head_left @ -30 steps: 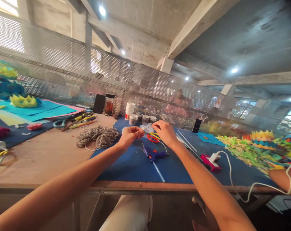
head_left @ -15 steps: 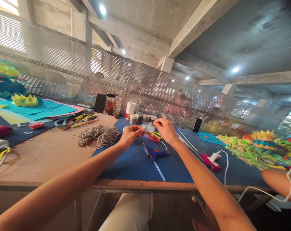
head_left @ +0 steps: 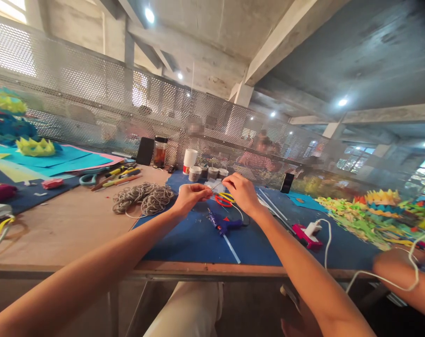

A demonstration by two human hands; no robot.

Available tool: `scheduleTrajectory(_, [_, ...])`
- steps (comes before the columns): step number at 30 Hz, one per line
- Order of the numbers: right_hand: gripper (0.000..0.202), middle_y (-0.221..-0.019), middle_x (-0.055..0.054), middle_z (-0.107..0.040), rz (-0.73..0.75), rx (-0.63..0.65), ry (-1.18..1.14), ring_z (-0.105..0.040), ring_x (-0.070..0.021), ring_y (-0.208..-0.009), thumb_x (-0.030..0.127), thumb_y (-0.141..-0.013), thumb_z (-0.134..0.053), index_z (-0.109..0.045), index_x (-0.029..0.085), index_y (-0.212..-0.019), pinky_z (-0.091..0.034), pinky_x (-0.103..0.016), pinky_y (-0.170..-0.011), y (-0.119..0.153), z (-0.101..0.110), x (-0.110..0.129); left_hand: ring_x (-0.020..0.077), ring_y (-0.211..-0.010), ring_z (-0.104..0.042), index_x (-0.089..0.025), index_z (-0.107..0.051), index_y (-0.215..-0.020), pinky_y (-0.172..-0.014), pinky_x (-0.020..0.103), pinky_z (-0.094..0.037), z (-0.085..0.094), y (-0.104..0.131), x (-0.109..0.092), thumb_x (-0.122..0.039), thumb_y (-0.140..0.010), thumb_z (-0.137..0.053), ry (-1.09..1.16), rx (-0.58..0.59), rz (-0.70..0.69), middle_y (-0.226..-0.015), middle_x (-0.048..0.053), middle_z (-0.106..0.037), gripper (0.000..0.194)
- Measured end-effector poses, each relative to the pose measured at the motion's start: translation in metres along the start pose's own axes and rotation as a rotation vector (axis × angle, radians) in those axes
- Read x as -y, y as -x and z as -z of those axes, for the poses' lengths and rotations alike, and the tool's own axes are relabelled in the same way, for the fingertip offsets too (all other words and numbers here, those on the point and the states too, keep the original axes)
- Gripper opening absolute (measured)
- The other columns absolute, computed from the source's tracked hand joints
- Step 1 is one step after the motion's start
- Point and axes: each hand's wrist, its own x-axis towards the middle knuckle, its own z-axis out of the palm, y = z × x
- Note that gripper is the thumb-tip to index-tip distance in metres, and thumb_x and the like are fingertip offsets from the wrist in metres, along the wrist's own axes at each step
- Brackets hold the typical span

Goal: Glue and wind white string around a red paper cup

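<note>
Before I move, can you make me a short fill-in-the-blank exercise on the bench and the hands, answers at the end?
The left hand and right hand both hold a thin strand; the one nearer the bundle of cord is the ____ hand.
The glue gun lies on a mat coloured ____.
The plug in the pink block is ____.

Missing words: left; blue; white.

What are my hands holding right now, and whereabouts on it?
A thin, dark strand: the left hand has a fingertip grip on its nearer end, the right hand on its farther end. Exact contact points are too small to tell.
</note>
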Motion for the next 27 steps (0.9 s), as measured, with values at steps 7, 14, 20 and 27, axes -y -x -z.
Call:
scheduleTrajectory(7, [0.015, -0.093, -0.003, -0.070, -0.024, 0.052, -0.079, -0.066, -0.0187, -0.084, 0.024, -0.096, -0.059, -0.073, 0.025, -0.093, -0.045, -0.029, -0.078, -0.003, -0.004, -0.002, 0.0180, -0.068, -0.067, -0.014, -0.077, -0.078, -0.069, 0.031, -0.053, 0.003, -0.003, 0.004, -0.042, -0.063, -0.085, -0.048, -0.014, -0.011, -0.075, 0.008, -0.076, 0.033])
scheduleTrajectory(14, [0.013, -0.094, -0.002, -0.072, -0.024, 0.160, -0.149, -0.066, -0.0157, -0.081, 0.020, -0.092, -0.063, -0.075, 0.024, -0.095, -0.048, -0.027, -0.075, -0.001, -0.003, -0.004, 0.0180, -0.065, -0.066, -0.015, -0.074, -0.074, -0.064, 0.029, -0.050, 0.008, -0.009, 0.011, -0.039, -0.069, -0.080, -0.159, -0.050, -0.084, -0.069, 0.006, -0.074, 0.024])
scheduleTrajectory(20, [0.012, -0.089, -0.001, -0.073, -0.059, 0.194, -0.159, -0.068, -0.0156, -0.078, 0.018, -0.087, -0.067, -0.075, 0.023, -0.095, -0.050, -0.027, -0.075, 0.000, -0.005, -0.008, 0.0199, -0.069, -0.068, -0.016, -0.074, -0.077, -0.066, 0.029, -0.051, 0.010, -0.009, 0.016, -0.036, -0.073, -0.075, -0.245, -0.050, -0.130, -0.074, 0.006, -0.076, 0.020])
scheduleTrajectory(27, [0.014, -0.092, -0.003, -0.073, -0.096, 0.119, -0.137, -0.068, -0.0164, -0.080, 0.014, -0.088, -0.063, -0.074, 0.021, -0.091, -0.049, -0.027, -0.074, 0.001, -0.009, -0.002, 0.0203, -0.070, -0.068, -0.015, -0.074, -0.076, -0.066, 0.028, -0.051, 0.010, -0.008, 0.015, -0.033, -0.075, -0.071, -0.320, -0.053, -0.168, -0.073, 0.005, -0.075, 0.018])
